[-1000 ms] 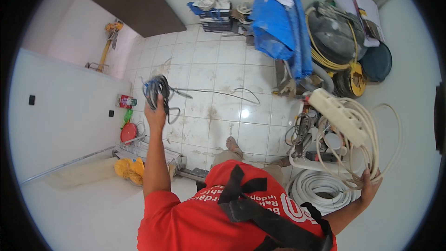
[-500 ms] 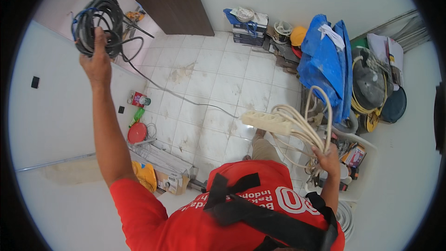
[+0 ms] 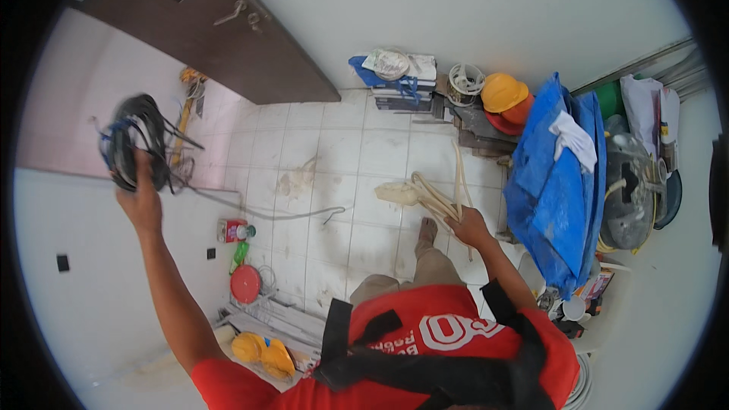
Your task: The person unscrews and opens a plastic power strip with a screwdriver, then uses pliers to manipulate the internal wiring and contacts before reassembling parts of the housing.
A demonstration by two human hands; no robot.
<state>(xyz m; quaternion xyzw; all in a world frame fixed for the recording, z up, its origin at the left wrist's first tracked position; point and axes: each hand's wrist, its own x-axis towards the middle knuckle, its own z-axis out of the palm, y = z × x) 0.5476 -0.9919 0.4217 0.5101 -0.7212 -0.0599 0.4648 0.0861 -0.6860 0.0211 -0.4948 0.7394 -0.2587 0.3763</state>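
Observation:
At the far left I hold up a coil of black cable, with some blue strands on it. My left hand is closed round its near side. A loose length of cable trails from the coil toward the middle, over the floor. On the right, a folded bundle of cream cord is gripped in my right hand. A cream power strip sticks out to the left from that bundle, above the tiles. Motion smears both bundles a little.
A dark door stands ajar at the far left. Along the far wall are stacked boxes, a bucket and a yellow helmet. A blue tarp rises on the right. Yellow helmets and a red lid lie near left.
The view has shifted, with the door now larger. My right hand has moved forward and left with the cord and power strip. My left hand sits lower in the picture, still holding the coil.

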